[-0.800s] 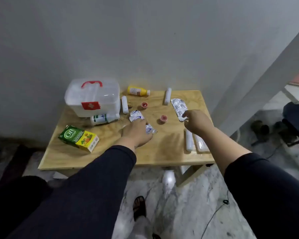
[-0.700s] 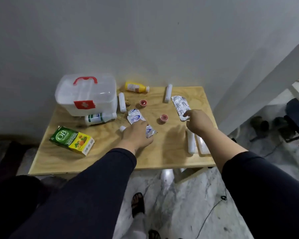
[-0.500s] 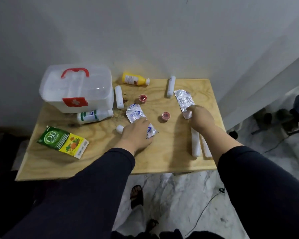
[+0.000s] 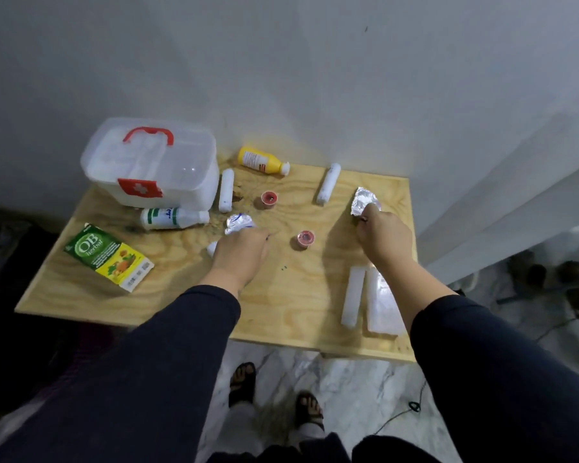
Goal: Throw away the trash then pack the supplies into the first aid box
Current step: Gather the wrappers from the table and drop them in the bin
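Her left hand point(image 4: 239, 253) is gathered over the crumpled wrappers point(image 4: 238, 223) mid-worktop, her right hand point(image 4: 383, 233) pinches the foil blister strip point(image 4: 363, 202); she should bunch both tight so nothing drops.

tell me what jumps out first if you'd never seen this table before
The clear first aid box with its red handle and red cross label stands out at the table's back left, lid closed. Next come the two hands: the left hand gathers a crumpled wrapper mid-table, while the right hand pinches a silver blister pack near the right edge.
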Demonstrator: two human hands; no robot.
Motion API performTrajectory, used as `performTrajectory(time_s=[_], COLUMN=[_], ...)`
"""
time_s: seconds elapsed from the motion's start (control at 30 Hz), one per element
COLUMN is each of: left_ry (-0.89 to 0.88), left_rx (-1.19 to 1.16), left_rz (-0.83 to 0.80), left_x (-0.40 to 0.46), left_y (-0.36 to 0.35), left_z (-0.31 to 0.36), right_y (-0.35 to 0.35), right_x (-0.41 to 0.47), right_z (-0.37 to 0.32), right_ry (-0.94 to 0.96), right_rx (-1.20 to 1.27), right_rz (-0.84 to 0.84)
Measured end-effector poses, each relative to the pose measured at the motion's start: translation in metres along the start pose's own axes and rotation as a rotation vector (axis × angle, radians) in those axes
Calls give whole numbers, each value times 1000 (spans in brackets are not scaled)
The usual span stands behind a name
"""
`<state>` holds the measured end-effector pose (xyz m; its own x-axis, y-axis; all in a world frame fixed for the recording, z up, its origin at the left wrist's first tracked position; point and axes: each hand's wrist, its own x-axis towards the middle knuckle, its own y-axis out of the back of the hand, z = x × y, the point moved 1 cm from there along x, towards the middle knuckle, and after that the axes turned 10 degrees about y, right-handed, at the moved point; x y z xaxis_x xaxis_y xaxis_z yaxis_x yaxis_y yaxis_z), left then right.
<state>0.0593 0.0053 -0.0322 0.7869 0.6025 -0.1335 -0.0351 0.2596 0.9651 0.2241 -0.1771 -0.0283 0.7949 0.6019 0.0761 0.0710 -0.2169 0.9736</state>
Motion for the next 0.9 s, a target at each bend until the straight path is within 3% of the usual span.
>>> performTrajectory(time_s=[0.2, 0.37, 0.63, 0.9], left_ry=[143, 270, 569, 844], left_rx=[-105, -265, -250, -261], left_rz=[216, 428, 609, 594], left_x=[-3, -27, -94, -166], left_y=[53, 110, 166, 170], left_z=[14, 5, -91, -234], right_y=[68, 104, 112, 62], right_x=[13, 29, 12, -47], right_z=[-20, -83, -246, -410], right_ry=[52, 173, 543, 819], right_rx=[225, 467, 622, 565], right_rz=[256, 302, 148, -49])
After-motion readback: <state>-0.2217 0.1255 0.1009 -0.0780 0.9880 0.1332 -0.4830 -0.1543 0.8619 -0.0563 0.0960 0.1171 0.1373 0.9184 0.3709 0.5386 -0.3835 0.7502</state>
